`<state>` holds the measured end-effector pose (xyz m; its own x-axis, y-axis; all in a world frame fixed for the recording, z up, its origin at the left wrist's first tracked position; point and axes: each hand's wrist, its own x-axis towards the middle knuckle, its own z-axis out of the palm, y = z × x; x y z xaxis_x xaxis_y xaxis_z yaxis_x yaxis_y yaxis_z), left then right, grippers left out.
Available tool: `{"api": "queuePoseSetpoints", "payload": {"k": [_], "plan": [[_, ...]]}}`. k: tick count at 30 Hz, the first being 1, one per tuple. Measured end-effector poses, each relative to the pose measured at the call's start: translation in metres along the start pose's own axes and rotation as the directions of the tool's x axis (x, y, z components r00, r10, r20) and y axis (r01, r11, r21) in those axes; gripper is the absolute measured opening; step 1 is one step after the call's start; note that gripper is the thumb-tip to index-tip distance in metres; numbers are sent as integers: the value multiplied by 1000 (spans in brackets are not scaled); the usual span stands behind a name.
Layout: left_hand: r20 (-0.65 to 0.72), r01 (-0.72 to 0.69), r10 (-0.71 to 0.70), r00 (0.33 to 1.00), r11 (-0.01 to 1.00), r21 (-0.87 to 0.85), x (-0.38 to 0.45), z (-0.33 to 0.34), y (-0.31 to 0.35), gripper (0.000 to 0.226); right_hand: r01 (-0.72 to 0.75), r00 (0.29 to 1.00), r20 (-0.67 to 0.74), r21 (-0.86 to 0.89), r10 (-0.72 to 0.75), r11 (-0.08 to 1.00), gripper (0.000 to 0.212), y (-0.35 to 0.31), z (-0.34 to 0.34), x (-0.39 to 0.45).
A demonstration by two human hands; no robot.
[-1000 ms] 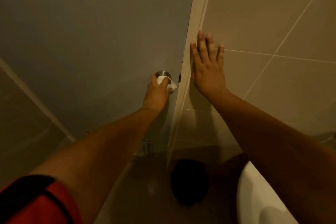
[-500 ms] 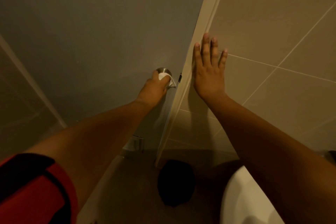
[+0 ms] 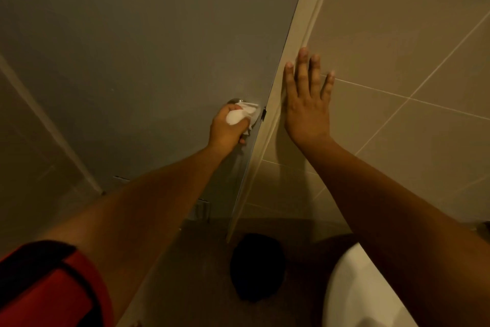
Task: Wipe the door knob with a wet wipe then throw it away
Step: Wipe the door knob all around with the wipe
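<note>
Door knob (image 3: 236,101) wrapped by wipe (image 3: 242,115) in left hand (image 3: 228,129).

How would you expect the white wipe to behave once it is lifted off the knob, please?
The wipe is bunched and creased in the left hand, so it is probably limp and light. Folds drape over the door knob, so it would likely cling rather than slide.

Two hands show: the left hand (image 3: 228,129) and the right hand (image 3: 307,111). There is one white wet wipe (image 3: 241,115), one metal door knob (image 3: 236,101), one grey door (image 3: 148,61) and one pale door frame (image 3: 297,43). Lower down are one dark bin (image 3: 257,265), one white basin (image 3: 355,297) and one red sleeve (image 3: 50,289).
</note>
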<state>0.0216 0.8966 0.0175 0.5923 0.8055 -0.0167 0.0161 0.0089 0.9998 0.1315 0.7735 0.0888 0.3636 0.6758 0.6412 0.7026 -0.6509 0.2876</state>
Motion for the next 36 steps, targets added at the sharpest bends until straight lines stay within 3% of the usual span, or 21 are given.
{"api": "queuePoseSetpoints", "payload": {"k": [1, 3, 7, 9, 10, 13, 16, 19, 21, 23, 25, 28, 31, 36], "plan": [[-4, -21, 21, 1000, 999, 34, 1, 0, -2, 19, -1, 1000, 0, -1, 1, 1000, 89, 0, 1, 0], [30, -155, 153, 988, 945, 286, 4, -4, -7, 26, -2, 1000, -2, -3, 2, 1000, 90, 0, 1, -1], [198, -355, 318, 927, 579, 734, 11, -10, -12, 36, -3, 1000, 8, -4, 3, 1000, 93, 0, 0, 0], [232, -363, 327, 916, 430, 827, 14, -10, -11, 34, -2, 1000, 13, -3, 2, 1000, 93, -1, 0, 0], [232, -355, 319, 919, 411, 840, 15, -10, -10, 35, -2, 1000, 13, 0, 2, 1000, 93, -1, 0, 0], [215, -373, 339, 916, 516, 771, 14, -9, -12, 31, 5, 1000, 12, 6, -5, 1000, 92, 0, -1, -1], [120, -317, 302, 946, 776, 545, 9, -6, -13, 34, 5, 1000, 4, 10, -5, 1000, 93, 0, -1, 0], [31, -107, 103, 994, 965, 238, 6, -5, -4, 22, 5, 1000, -4, 10, -5, 1000, 92, 0, 0, 0], [41, 30, -32, 999, 998, 59, 3, -4, 4, 19, 5, 1000, 0, 4, -5, 1000, 92, 0, 0, -1], [87, 91, -87, 992, 995, -47, 1, -5, 10, 22, 1, 1000, 8, -3, -1, 1000, 93, 0, -2, -1], [107, 89, -85, 991, 996, -33, 1, -6, 10, 23, 2, 1000, 12, -4, -2, 1000, 93, 0, -2, -1], [136, -55, 21, 991, 965, 256, 9, -11, 5, 30, -2, 1000, 13, 4, 2, 1000, 95, -1, -1, -1], [248, -262, 134, 959, 750, 608, 13, -17, 1, 49, -18, 1000, 17, 34, 18, 999, 94, -4, -3, -2], [441, -431, 138, 887, 590, 683, 15, -34, 9, 52, -21, 996, 85, 185, 5, 983, 87, -16, -13, -10]]}}
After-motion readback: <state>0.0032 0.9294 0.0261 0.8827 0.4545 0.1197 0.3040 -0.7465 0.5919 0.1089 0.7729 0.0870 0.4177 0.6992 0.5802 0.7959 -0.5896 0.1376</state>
